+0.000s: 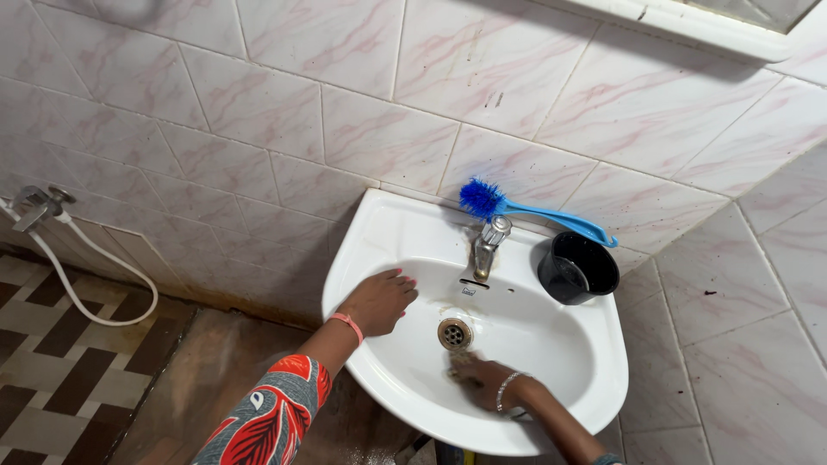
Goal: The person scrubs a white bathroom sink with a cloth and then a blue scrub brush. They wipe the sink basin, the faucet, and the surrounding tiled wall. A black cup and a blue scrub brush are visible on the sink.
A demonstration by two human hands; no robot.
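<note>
While the patterned red sleeve (267,422) fills the nearest part of the view, the person's right hand (478,379) lies low in the bowl of the white wall-mounted sink (568,344), just below the metal drain (454,332). Its fingers press down on something small and dark against the porcelain, too blurred to name, and a thin silver bracelet (506,389) circles that wrist; whether the hand grips the object or only presses it cannot be told. The left hand (379,300) rests flat and released on the left rim of the sink, fingers spread over the edge and holding nothing, with a pink band (348,325) around its wrist. Beyond the drain stands a metal tap (487,246) at the back of the bowl. Just right of the tap, a black plastic cup (578,269) sits on the sink's back ledge. Behind both, a blue scrubbing brush (527,211) lies along the ledge against the pink-veined wall tiles (362,95), bristles to the left. Far left, a white hose (95,275) hangs from a wall valve (39,205) over the brown and cream floor tiles (52,379).
</note>
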